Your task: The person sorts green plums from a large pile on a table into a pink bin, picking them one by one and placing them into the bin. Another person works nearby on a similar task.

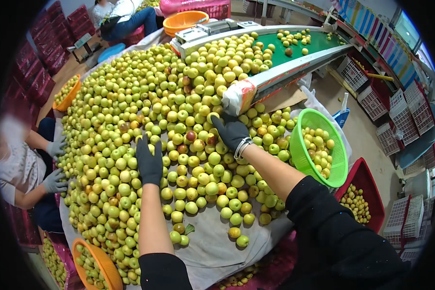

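Observation:
A broad heap of yellow-green jujubes (123, 188), some with brown-red patches, covers a table spread with pale cloth (217, 250). My left hand (149, 161), in a dark grey glove, rests among the fruit at the middle with its fingers apart. A jujube shows between its thumb and fingers without being clearly gripped. My right hand (232, 131), gloved alike and with bracelets at the wrist, reaches over jujubes beside the plastic-wrapped end (235, 98) of a conveyor. Its thumb is spread beside one fruit; the other fingertips are partly hidden.
Jujubes lie on the green conveyor belt (275, 47). A green plastic basket (342, 163) with jujubes stands at right, above a red crate (375, 192). Orange baskets (108, 261) edge the table. At left, a co-worker's gloved hands (54, 181) touch the heap.

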Available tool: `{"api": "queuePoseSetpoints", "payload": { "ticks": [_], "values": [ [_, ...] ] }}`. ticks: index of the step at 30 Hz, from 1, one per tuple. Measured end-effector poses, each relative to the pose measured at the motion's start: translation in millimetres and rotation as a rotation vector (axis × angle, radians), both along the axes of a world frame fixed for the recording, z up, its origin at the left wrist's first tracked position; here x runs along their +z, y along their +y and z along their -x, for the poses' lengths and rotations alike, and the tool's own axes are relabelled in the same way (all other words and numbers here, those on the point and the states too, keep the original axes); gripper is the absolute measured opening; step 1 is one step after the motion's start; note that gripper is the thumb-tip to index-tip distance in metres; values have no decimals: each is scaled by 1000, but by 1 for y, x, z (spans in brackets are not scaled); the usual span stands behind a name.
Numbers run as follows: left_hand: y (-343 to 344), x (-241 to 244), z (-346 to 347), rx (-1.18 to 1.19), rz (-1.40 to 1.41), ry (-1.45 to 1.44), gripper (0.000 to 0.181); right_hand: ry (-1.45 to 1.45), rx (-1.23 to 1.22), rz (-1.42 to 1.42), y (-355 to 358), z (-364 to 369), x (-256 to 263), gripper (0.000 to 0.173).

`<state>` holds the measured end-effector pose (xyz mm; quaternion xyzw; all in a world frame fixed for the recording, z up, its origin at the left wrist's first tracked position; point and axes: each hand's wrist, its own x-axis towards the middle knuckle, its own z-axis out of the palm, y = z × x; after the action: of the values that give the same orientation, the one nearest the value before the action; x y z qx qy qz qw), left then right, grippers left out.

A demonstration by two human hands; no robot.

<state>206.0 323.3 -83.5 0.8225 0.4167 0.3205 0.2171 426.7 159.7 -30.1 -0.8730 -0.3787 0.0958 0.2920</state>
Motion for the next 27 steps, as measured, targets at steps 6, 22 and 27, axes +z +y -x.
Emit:
{"api": "queuePoseSetpoints", "payload": {
  "ticks": [6,22,27],
  "values": [
    [67,-12,-22,5,-222,104,50,-212,16,-104,27,-18,-30,45],
    [159,-8,-46,-296,844,-692,56,1424,246,-1020,110,-40,-2,51],
    [153,5,-74,-303,999,-813,57,1414,375,-1019,136,-67,-13,46]
  ]
}}
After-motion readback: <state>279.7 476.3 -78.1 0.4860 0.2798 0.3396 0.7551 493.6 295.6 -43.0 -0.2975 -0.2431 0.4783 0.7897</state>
